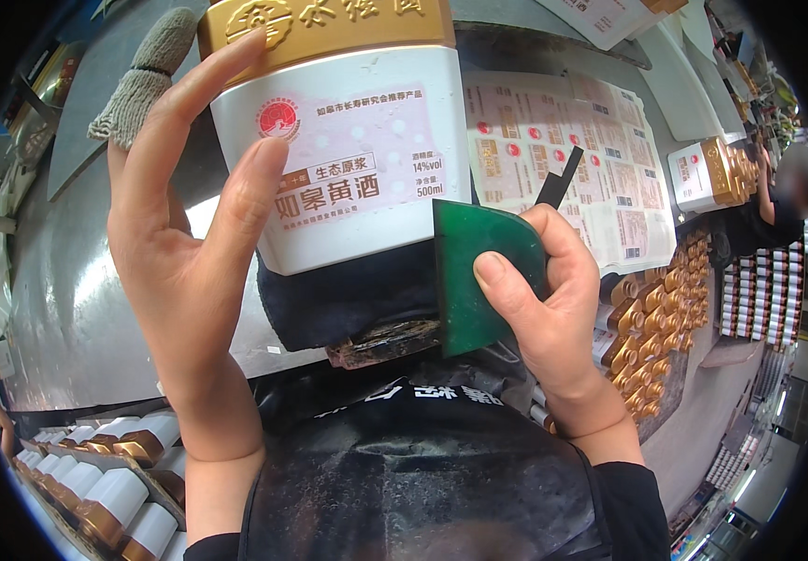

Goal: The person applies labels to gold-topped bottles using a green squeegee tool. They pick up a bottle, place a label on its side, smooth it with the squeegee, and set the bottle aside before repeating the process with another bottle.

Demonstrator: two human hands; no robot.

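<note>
A white flask-shaped bottle with a gold top lies on a dark cloth pad, its face covered by a clear pink label with brown print and a red round mark. At its left edge my left hand is open with thumb and index finger spread apart over the label and the gold part. A grey knitted finger cover sits on another finger of that hand. My right hand pinches a green flat scraper between thumb and fingers, its straight edge near the bottle's lower right corner.
Right of the bottle lies a sheet of labels with a black strip on it. Many gold-topped bottles stand beyond my right arm, with others in trays at lower left. Another person is at the far right.
</note>
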